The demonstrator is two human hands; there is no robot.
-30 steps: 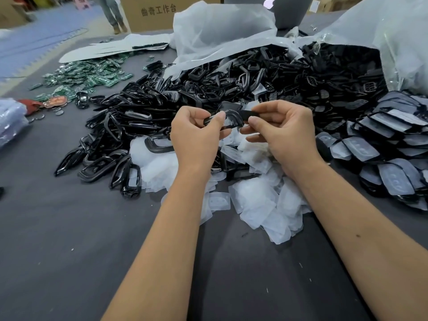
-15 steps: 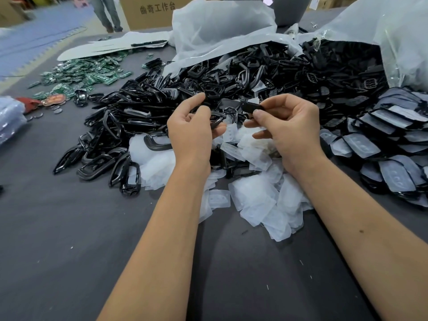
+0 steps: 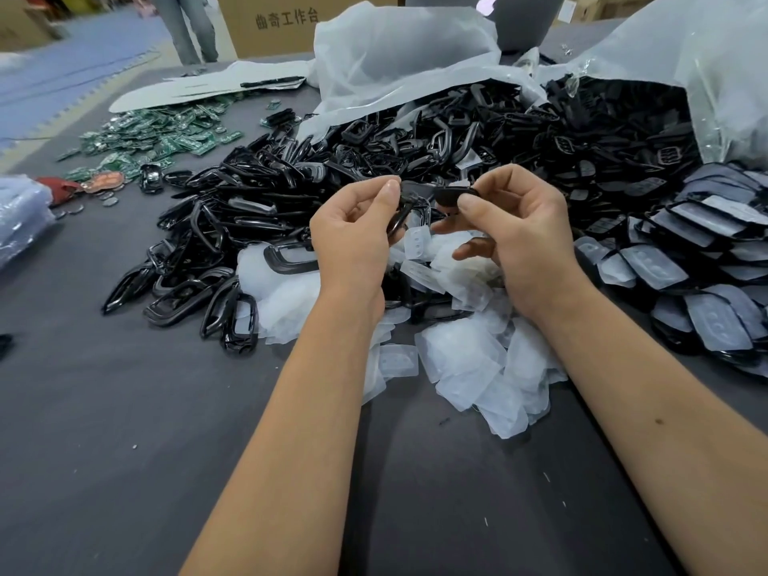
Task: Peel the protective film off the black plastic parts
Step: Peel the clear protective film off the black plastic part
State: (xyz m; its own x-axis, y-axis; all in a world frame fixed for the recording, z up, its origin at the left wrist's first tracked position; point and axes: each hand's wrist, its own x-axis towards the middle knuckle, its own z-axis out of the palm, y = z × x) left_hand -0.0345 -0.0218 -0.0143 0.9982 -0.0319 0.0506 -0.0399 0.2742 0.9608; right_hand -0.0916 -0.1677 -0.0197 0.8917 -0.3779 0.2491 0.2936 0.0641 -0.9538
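Observation:
My left hand [image 3: 353,234] and my right hand [image 3: 515,234] hold one small black plastic part [image 3: 446,195] between them above the table. My left thumb and fingers pinch its left end, where a thin black loop hangs down. My right thumb and forefinger pinch its right end. A heap of peeled white film pieces [image 3: 469,355] lies under my hands. A big pile of black frame parts [image 3: 257,214] spreads to the left and behind. Film-covered black parts [image 3: 706,264] are stacked at the right.
Green circuit boards [image 3: 166,135] lie at the far left. Open clear plastic bags [image 3: 399,64] spill black parts at the back. A cardboard box [image 3: 286,22] and a person's legs [image 3: 187,31] stand beyond the grey table [image 3: 124,451]. A bagged bundle [image 3: 20,218] sits at the left edge.
Both hands stay raised over the film heap. The part between them has been turned and worked, and my left fingers have shifted their pinch along its left end.

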